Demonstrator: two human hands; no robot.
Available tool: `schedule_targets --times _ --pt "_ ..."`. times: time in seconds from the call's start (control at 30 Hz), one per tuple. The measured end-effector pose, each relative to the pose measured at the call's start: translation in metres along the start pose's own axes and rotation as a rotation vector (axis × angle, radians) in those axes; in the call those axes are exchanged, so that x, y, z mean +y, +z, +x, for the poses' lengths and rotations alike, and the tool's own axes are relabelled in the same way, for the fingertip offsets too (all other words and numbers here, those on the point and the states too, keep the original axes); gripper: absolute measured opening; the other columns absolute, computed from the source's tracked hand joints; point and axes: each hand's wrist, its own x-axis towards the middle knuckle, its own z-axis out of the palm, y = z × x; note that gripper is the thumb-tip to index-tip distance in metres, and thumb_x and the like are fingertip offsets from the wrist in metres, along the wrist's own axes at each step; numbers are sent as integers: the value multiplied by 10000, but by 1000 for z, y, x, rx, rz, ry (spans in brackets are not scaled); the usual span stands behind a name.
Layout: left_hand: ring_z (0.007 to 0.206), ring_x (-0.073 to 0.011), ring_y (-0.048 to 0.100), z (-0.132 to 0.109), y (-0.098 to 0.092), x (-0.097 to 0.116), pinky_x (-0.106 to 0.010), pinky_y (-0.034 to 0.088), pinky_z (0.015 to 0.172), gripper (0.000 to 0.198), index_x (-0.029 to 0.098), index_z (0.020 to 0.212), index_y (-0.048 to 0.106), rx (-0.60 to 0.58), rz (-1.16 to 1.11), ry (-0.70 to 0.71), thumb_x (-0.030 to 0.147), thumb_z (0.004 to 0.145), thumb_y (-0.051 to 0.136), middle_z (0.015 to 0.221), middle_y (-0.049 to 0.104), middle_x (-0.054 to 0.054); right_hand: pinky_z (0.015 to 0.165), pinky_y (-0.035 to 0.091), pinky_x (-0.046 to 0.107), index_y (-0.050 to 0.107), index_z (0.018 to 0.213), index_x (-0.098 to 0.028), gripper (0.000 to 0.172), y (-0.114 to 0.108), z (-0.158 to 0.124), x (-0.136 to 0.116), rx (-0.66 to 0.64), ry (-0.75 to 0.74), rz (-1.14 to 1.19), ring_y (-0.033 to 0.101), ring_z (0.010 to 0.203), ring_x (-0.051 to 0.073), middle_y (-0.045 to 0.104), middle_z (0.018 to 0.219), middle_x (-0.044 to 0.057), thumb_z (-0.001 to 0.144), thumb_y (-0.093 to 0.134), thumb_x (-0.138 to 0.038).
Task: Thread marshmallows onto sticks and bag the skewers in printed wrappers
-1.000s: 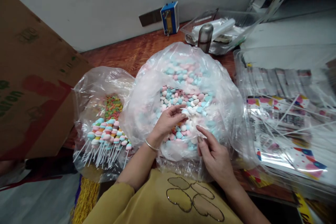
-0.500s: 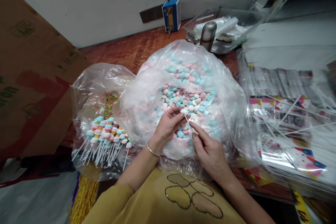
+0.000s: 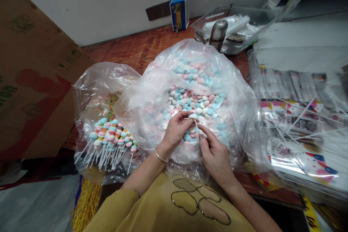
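A big clear plastic bag [image 3: 231,90] lies open before me, full of pink, blue and white marshmallow candies [image 3: 194,101]. My left hand [image 3: 176,130] is pinched on a white candy [image 3: 193,116] over the bag's mouth. My right hand [image 3: 214,156] is closed on a thin white stick [image 3: 200,129] whose tip meets that candy. A smaller clear bag [image 3: 89,90] to the left holds finished candy skewers [image 3: 110,141] with their white sticks pointing toward me.
A cardboard box [image 3: 32,79] leans at the left. Clear packets with printed cards and loose white sticks [image 3: 299,123] pile up on the right. At the back of the wooden table stand a blue device [image 3: 179,11], a metal flask [image 3: 219,33] and a clear tray [image 3: 239,29].
My right hand rose from the bag's near edge with the stick and met my left hand. My left hand picked a white candy and now holds it at the stick's tip.
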Motion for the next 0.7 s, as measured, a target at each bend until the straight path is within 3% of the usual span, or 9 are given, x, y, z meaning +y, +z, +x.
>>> schedule_targets --times 0.23,0.43,0.57,0.7 --pt "782 -172 745 -2 -2 -4 -271 587 708 397 176 1030 711 20 170 73 416 746 849 894 772 -57 479 449 273 673 1318 -186 397 0 3 -6 -27 88 106 532 437 156 547 536 -50 986 488 -303" --pt "604 -113 644 -8 0 -12 -228 525 569 282 179 1046 717 -12 240 132 356 831 762 767 719 -13 463 402 273 635 1229 -186 322 7 8 -3 0 96 110 504 439 157 541 554 -58 974 496 -325" --pt "716 -116 675 -16 0 -12 -218 545 659 200 174 1005 755 -39 381 227 283 838 740 898 752 -45 480 376 255 574 994 -212 182 12 16 6 77 108 110 498 477 143 539 574 -60 962 553 -390" --pt "672 -104 692 -17 -19 6 -205 549 599 375 227 1264 701 -97 453 222 391 929 661 1020 763 -44 450 327 225 525 963 -229 252 12 20 13 37 151 308 463 460 120 505 547 -84 954 597 -471"
